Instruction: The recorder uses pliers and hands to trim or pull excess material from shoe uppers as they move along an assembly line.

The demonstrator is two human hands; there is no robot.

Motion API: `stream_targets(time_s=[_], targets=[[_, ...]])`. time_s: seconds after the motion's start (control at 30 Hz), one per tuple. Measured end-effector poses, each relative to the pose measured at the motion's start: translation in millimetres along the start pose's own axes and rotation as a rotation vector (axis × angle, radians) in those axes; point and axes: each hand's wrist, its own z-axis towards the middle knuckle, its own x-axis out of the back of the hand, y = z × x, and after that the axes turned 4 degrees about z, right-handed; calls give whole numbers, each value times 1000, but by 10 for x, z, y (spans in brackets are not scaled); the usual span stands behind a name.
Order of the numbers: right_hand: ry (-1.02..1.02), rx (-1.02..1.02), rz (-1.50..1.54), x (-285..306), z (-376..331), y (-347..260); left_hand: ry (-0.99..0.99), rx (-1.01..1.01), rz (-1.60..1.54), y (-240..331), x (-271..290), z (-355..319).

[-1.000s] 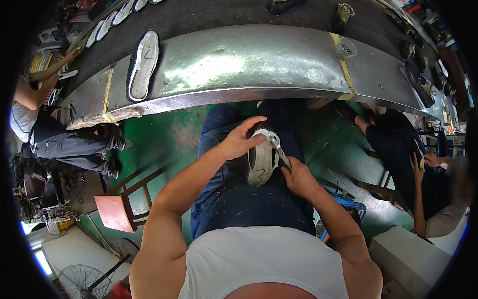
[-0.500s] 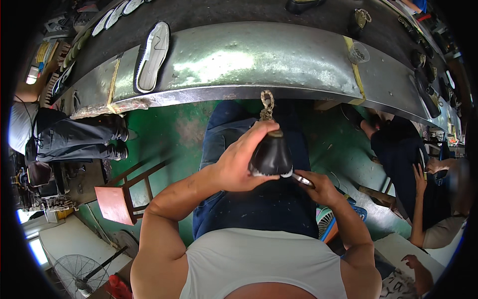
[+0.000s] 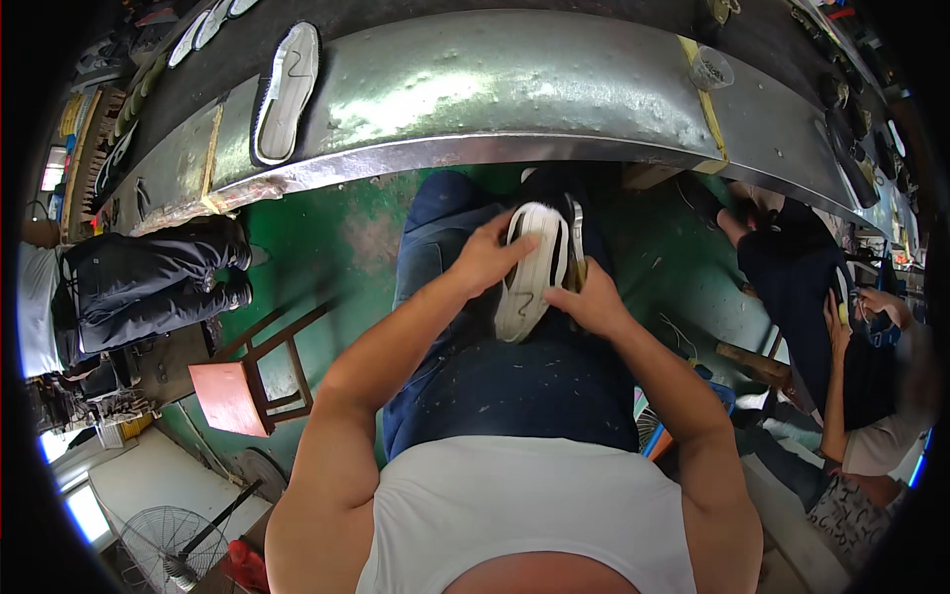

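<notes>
A black shoe with a white sole [image 3: 530,269] lies sole-up on my lap, over dark blue trousers. My left hand [image 3: 485,260] grips its left side near the toe end. My right hand [image 3: 591,300] presses against its right edge and holds a thin metal tool [image 3: 577,238] along the shoe's side. Both forearms reach in from the lower edge.
A long metal workbench [image 3: 495,99] curves across the top, with another white-soled shoe [image 3: 287,91] on it. A small red stool [image 3: 247,381] stands on the green floor at left. One seated person is at left [image 3: 148,287], another at right [image 3: 841,337].
The shoe, held up with its dark upper toward me half a second ago, is now turned sole-up and lower on my lap. My right hand has come onto its edge.
</notes>
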Motion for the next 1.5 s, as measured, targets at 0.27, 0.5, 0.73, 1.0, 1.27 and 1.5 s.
stream_targets(time_s=[0.27, 0.5, 0.73, 1.0, 1.27, 1.5], targets=[[79, 105, 115, -168, 335, 527, 57, 31, -139, -502, -140, -390], [-112, -144, -60, 182, 186, 191, -306, 125, -250, -306, 76, -417], [-220, 152, -452, 557, -407, 95, -214, 62, 50, -528, -111, -564], [-138, 622, -945, 366, -262, -150, -254, -17, -171, -599, -158, -544], [-229, 536, -843, 50, -32, 249, 260, 117, -302, -792, -428, -300], [-257, 473, -848, 245, -106, 166, 371, -132, 94, -699, -405, -340]])
